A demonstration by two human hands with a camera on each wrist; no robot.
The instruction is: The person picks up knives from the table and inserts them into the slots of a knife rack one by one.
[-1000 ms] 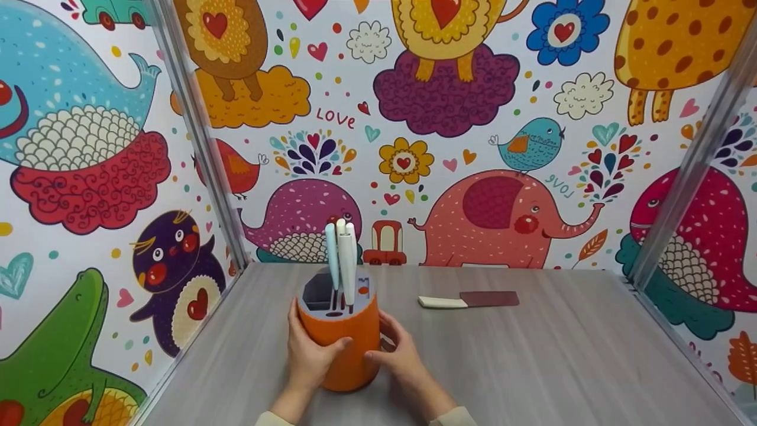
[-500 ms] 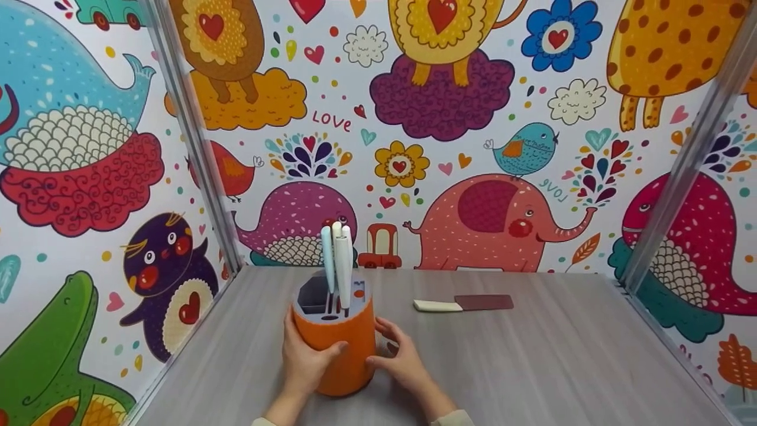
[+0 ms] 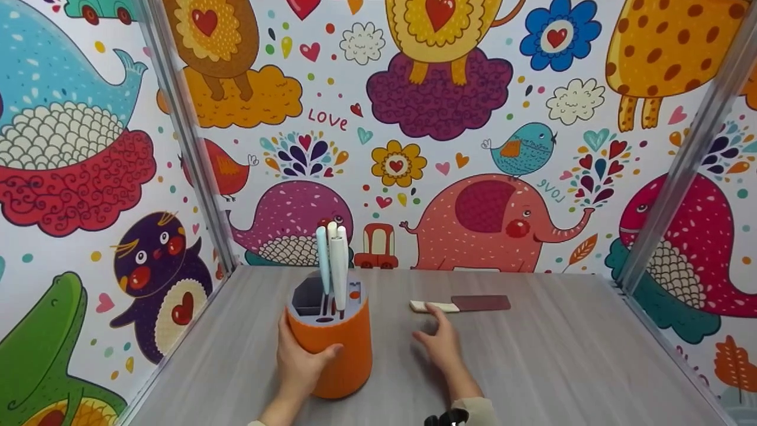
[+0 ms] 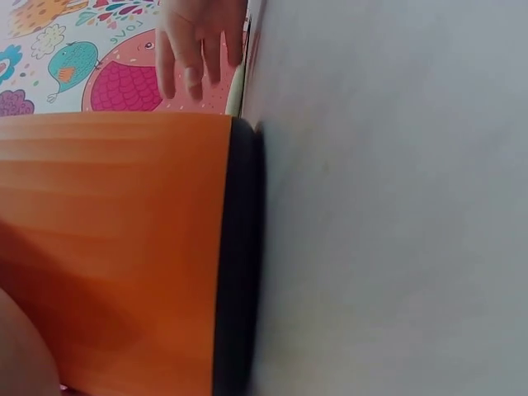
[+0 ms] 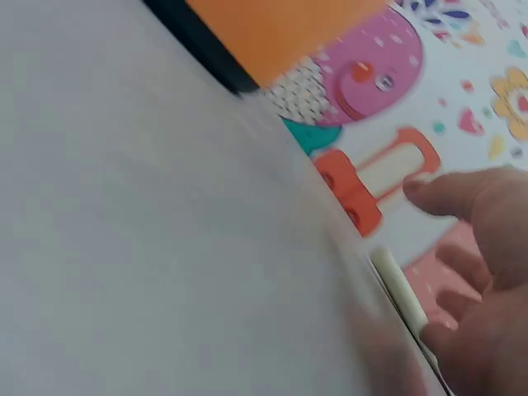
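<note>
An orange knife block (image 3: 349, 355) with a grey top stands upright on the table, several pale-handled knives (image 3: 339, 266) slotted into it. My left hand (image 3: 300, 362) grips its left side, thumb across the front and the other fingers round behind, partly hidden. To the right a cleaver (image 3: 484, 303) with a brown blade and cream handle lies flat. My right hand (image 3: 445, 346) reaches over the table toward that handle, fingers spread, a fingertip overlapping it in the head view. In the right wrist view the cream handle (image 5: 398, 285) lies below the extended thumb and fingers.
The grey wood-look table (image 3: 556, 355) is enclosed by panels (image 3: 473, 142) printed with cartoon animals. Metal corner posts (image 3: 195, 136) rise at the back left and back right. A dark device (image 3: 446, 418) sits at my right wrist.
My right hand has left the side of the knife block and moved right and forward to the cleaver's handle. My left hand has kept its grip on the block.
</note>
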